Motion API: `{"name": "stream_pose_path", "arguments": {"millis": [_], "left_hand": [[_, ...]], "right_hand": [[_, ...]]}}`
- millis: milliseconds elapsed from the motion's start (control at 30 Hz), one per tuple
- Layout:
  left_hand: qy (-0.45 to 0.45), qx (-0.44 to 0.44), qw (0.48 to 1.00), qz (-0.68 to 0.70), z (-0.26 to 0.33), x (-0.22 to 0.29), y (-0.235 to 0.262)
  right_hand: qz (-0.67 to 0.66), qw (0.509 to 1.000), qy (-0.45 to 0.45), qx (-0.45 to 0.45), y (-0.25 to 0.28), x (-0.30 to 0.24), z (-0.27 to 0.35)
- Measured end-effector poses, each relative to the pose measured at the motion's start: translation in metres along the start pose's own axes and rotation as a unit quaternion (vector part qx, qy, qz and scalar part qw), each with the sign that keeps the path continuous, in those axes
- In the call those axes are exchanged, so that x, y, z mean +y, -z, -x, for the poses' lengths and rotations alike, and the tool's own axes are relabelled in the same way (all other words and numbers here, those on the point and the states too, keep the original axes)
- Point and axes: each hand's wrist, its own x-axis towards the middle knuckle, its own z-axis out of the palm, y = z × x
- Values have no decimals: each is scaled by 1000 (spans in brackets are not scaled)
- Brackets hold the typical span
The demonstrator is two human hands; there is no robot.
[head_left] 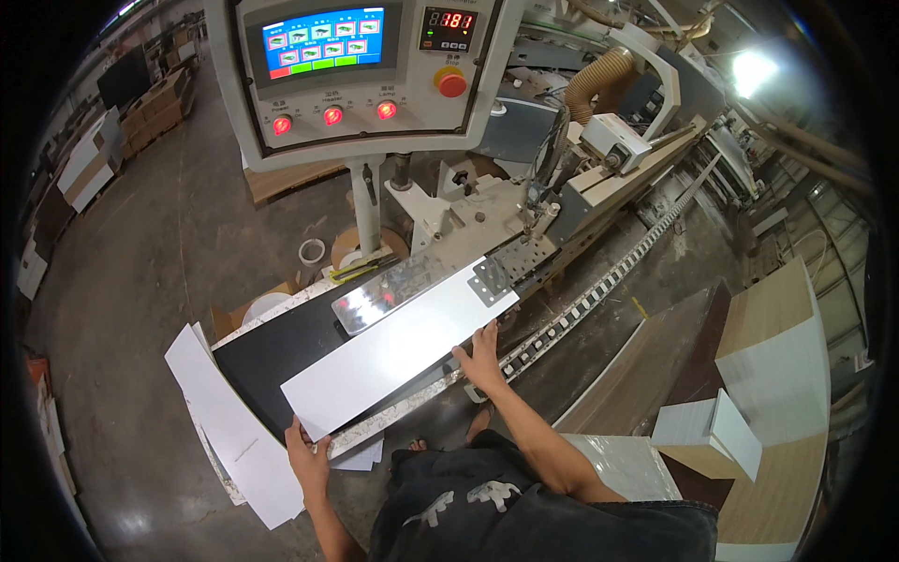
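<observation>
A long white board (403, 347) lies flat and slantwise on the machine's infeed table, beside a shiny metal guide plate (382, 292). My left hand (307, 456) is at the board's near left corner, with thumb and fingers closed around it. Toward the far right end, my right hand (483, 361) touches the near long edge with its fingertips, thumb and forefinger spread apart. A perforated metal plate (491, 283) overlaps the board's far end. The undersides of both hands are hidden.
Above stands a control panel (356, 131) with a lit screen, red lamps and a red stop button (451, 82). A chain conveyor (599, 292) runs away to the right. White panels (239, 440) lie at left; stacked boards (707, 436) stand at right. A yellow cutter (361, 266) lies behind the table.
</observation>
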Motion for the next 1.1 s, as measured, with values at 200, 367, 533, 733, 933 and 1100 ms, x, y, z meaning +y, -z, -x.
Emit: {"name": "stream_pose_path", "arguments": {"millis": [200,367,533,733,933,1100], "left_hand": [[-14,30,999,-33,8,3,-16],[-53,16,993,-104,2,41,-47],[-50,-7,992,-118,-3,105,-87],[-108,-16,980,-165,-8,131,-141],[-194,17,954,-226,-22,138,-199],[-232,5,948,-219,-38,165,-248]], "right_hand": [[-100,991,75,40,1,23,5],[-103,991,83,25,37,44,-15],[-125,987,89,43,72,77,-41],[-130,987,74,53,124,106,-82],[-117,992,34,37,174,138,-124],[-304,951,-50,-1,228,180,-148]]}}
